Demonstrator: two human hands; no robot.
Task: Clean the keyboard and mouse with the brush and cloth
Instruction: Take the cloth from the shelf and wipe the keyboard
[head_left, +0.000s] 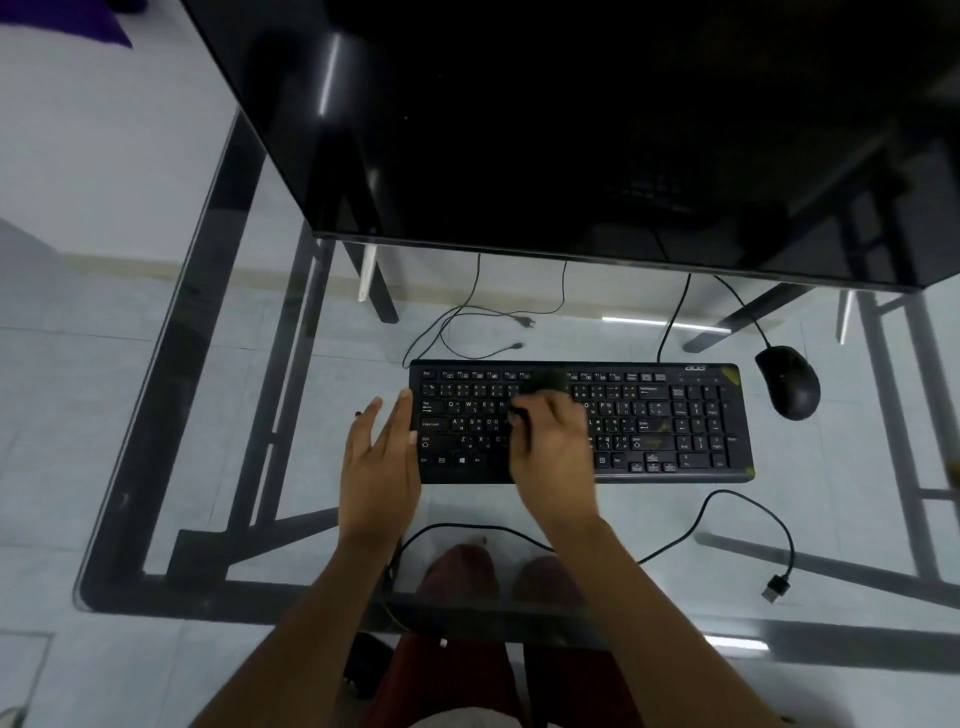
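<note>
Left hand (376, 462) flat, fingers spread; right hand (553, 447) curled, blurred.

A home computer corner, or a small office. A glass-topped desk (218, 364) on a dark metal frame carries a wired black Acer keyboard (675, 421), a black wired mouse (789, 382) just to its right and a large dark monitor (571, 130) behind. Through the glass show pale floor tiles (104, 322), loose cables with an unplugged power plug (527, 321), and a free USB plug (775, 587) lying on the desktop
</note>
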